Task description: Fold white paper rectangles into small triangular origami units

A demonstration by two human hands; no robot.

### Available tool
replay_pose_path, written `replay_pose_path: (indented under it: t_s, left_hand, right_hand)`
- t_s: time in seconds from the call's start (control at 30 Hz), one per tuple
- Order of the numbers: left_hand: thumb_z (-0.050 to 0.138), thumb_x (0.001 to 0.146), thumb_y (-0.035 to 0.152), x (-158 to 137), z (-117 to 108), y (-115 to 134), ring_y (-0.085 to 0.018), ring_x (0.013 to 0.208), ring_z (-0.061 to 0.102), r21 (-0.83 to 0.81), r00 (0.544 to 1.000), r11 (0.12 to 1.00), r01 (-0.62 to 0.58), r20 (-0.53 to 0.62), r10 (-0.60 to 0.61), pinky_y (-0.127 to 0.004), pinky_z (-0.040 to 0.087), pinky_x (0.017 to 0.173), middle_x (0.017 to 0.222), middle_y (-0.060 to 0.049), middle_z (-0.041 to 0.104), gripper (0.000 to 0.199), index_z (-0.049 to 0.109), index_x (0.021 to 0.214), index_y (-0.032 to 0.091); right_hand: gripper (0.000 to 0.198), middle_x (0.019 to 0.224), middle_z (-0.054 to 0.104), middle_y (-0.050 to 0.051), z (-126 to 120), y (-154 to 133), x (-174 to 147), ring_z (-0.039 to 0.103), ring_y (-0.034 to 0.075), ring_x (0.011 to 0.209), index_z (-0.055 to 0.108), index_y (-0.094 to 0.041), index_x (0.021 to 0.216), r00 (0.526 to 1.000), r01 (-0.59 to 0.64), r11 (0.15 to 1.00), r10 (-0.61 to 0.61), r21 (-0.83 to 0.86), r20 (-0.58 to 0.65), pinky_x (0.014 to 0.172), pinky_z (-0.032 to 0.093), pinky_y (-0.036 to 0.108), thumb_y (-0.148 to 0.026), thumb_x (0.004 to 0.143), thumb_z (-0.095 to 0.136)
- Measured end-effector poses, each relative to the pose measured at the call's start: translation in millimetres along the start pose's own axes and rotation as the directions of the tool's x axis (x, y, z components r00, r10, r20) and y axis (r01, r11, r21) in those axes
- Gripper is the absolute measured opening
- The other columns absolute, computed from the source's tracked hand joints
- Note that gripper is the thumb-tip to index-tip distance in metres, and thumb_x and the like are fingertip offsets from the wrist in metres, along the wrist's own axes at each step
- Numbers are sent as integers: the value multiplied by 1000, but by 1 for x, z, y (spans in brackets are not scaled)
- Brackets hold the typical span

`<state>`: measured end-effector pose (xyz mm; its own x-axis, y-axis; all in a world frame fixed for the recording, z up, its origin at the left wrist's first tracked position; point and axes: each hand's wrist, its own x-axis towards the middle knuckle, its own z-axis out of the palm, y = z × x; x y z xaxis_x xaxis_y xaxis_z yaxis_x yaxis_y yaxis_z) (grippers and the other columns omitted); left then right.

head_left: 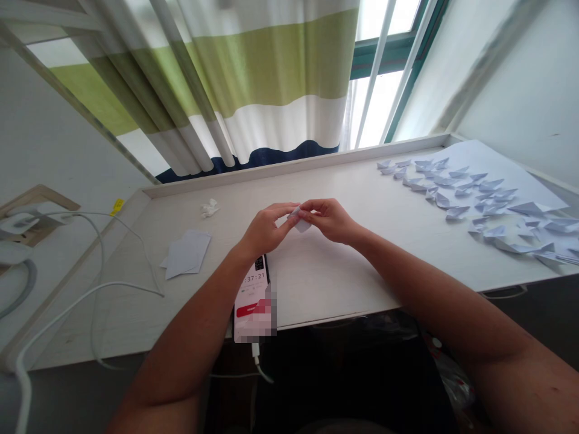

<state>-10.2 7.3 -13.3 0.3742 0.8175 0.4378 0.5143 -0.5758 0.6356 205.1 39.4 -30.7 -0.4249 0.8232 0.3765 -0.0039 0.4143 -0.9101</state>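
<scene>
Between my two hands, above the middle of the white desk, is a small folded piece of white paper [303,226]. My left hand [270,227] pinches its left side with thumb and fingers. From the right, my right hand [329,219] grips the same paper, its fingertips almost meeting the left ones. The fingers cover much of the paper, so its folds are hard to make out. Many folded paper boats [458,212] stand in rows on the right of the desk. A few flat sheets of white paper [186,253] lie in a loose stack on the left.
A phone [251,301] with a lit screen lies by the front edge under my left forearm, its white cable [256,354] plugged in. Crumpled tissue [209,208] rests at back left. White cords [94,289] loop along the left side. A raised rim [253,172] borders the desk's back.
</scene>
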Motion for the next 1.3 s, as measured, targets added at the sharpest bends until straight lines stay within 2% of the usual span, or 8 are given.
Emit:
replay_pose_path:
  t_s: [0.1, 0.2, 0.37, 0.47, 0.6, 0.9, 1.07, 1.3]
  left_hand:
    - [65, 104, 52, 0, -1, 1, -31, 107, 79, 10, 997, 997, 83, 3, -83, -43, 60, 94, 115, -12, 86, 38, 87, 109, 21]
    - [61, 105, 54, 1, -2, 5, -27, 93, 76, -80, 992, 989, 125, 42, -122, -38, 57, 86, 101, -9, 86, 42, 86, 100, 20]
    - [65, 101, 59, 4, -1, 6, -22, 83, 71, -287, 985, 945, 159, -21, -172, -35, 53, 82, 86, -6, 81, 46, 84, 91, 19]
    - [75, 96, 54, 4, 0, 3, -21, 82, 71, -357, 978, 917, 178, -41, -206, -34, 54, 81, 89, -7, 82, 37, 85, 94, 18]
    - [84, 90, 48, 4, 0, 4, -19, 82, 71, -435, 969, 881, 187, -64, -237, -33, 55, 80, 90, -7, 83, 30, 86, 95, 18]
    - [95, 76, 48, 7, 2, 6, -18, 72, 73, -584, 917, 775, 241, -123, -378, -29, 57, 65, 79, -4, 80, 40, 77, 95, 18]
    - [94, 76, 47, 7, 0, 8, -17, 77, 74, -658, 912, 698, 284, -38, -408, -28, 60, 67, 82, -3, 78, 38, 70, 86, 19]
    - [97, 73, 46, 7, 0, 12, -15, 73, 70, -638, 922, 725, 259, -60, -383, -27, 59, 67, 75, 0, 74, 42, 66, 83, 20]
  right_hand:
    - [47, 92, 82, 7, 2, -3, -1, 73, 23, 84, 81, -20, 90, 997, 8, 999, -12, -48, -77, 82, 61, 42, -67, 84, 87]
    - [48, 92, 81, 7, 1, -5, -1, 73, 23, 85, 79, -21, 92, 990, 15, 996, -27, -92, -136, 80, 62, 41, -67, 82, 89]
    - [52, 95, 81, 9, -2, -3, 0, 72, 22, 87, 80, -20, 96, 998, 17, 998, -21, -65, -63, 82, 61, 41, -72, 87, 82]
    - [54, 82, 78, 6, -2, -1, 0, 67, 20, 76, 79, -19, 87, 999, -9, 999, 7, -49, -37, 74, 56, 38, -73, 87, 81]
    - [54, 81, 76, 5, -1, -2, 0, 64, 19, 75, 80, -19, 87, 1000, -23, 1000, 23, 5, -3, 72, 53, 36, -73, 86, 81]
    - [58, 84, 77, 6, 1, -4, 0, 71, 19, 80, 72, -19, 84, 994, -87, 980, 97, 181, -47, 78, 63, 38, -73, 75, 93]
    - [57, 90, 79, 5, 1, -2, 1, 73, 18, 78, 74, -19, 94, 994, -92, 964, 105, 250, -40, 75, 67, 36, -70, 76, 93]
    - [59, 83, 78, 4, 3, 0, 2, 70, 16, 72, 73, -19, 89, 989, -58, 961, 92, 269, -117, 67, 63, 33, -70, 72, 96]
